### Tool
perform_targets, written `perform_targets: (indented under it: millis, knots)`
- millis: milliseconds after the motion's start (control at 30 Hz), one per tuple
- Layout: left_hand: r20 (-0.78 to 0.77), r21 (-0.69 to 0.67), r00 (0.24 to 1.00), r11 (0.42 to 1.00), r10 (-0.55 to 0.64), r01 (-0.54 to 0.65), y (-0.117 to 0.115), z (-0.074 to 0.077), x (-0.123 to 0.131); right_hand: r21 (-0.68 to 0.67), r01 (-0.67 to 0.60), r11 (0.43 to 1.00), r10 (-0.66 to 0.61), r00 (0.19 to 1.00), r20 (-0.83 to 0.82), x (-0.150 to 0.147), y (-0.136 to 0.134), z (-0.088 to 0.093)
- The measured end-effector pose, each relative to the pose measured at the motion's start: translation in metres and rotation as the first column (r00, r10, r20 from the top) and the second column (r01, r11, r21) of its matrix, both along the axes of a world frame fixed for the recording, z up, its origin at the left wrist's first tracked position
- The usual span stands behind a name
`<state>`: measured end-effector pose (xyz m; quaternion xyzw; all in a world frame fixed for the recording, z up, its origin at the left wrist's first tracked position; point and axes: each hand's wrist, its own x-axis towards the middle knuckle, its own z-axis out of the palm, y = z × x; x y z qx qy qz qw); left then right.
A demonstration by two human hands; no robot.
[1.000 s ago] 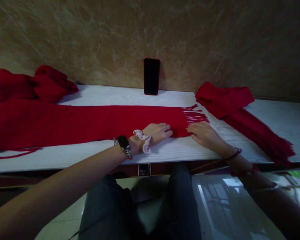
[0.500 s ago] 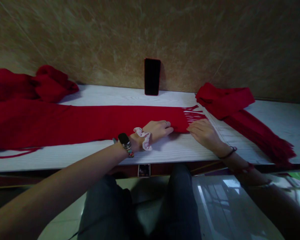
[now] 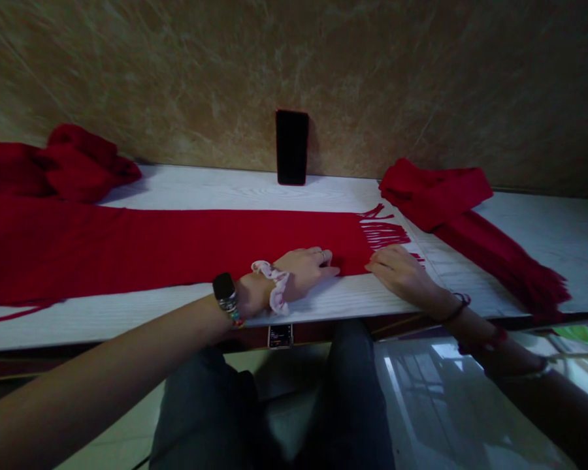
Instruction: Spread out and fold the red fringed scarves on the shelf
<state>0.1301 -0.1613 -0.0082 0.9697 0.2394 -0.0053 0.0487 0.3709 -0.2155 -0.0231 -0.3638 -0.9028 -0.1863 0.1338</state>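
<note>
A red fringed scarf point(image 3: 186, 245) lies spread lengthwise across the white wood-grain counter. My left hand point(image 3: 308, 266) is at its near edge, a little short of the fringe, with fingers bent and closed on the cloth; the fingertips are partly hidden. At the near corner, where the fringe begins, my right hand point(image 3: 396, 269) has its fingers pinched together on the scarf. Some fringe strands point(image 3: 386, 234) fan out beyond that hand, and others lie under it.
Bunched red cloth point(image 3: 81, 163) lies at the back left. Another folded red scarf point(image 3: 441, 196) rests at the right, fringe toward the front edge. A phone point(image 3: 292, 147) leans upright against the marbled wall point(image 3: 200, 78). Below the counter edge, a small lit screen point(image 3: 280, 336) shows.
Both hands have come slightly toward me, and the scarf's near edge by the fringe has come with them. More fringe strands show spread out beside my right hand.
</note>
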Motion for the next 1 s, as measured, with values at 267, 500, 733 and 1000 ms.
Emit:
perform_targets:
  millis: [267, 500, 733, 1000]
  knots:
    - [0.058, -0.010, 0.996, 0.998, -0.065, 0.066, 0.007, 0.008, 0.013, -0.036, -0.033, 0.999, 0.032, 0.999, -0.022, 0.004, -0.002, 0.002]
    - [-0.024, -0.093, 0.998, 0.994, 0.058, -0.060, 0.024, -0.003, 0.020, -0.070, 0.002, 0.998, -0.005, 0.999, -0.034, 0.008, 0.001, -0.006]
    - [0.003, -0.058, 0.999, 0.997, -0.050, 0.050, 0.032, -0.011, 0.034, -0.076, -0.003, 0.997, -0.003, 0.997, -0.072, 0.009, 0.001, -0.009]
    - [-0.145, -0.060, 0.968, 0.975, 0.206, -0.216, 0.044, 0.001, 0.022, -0.075, -0.003, 0.997, -0.003, 0.996, -0.088, 0.006, -0.001, -0.008]
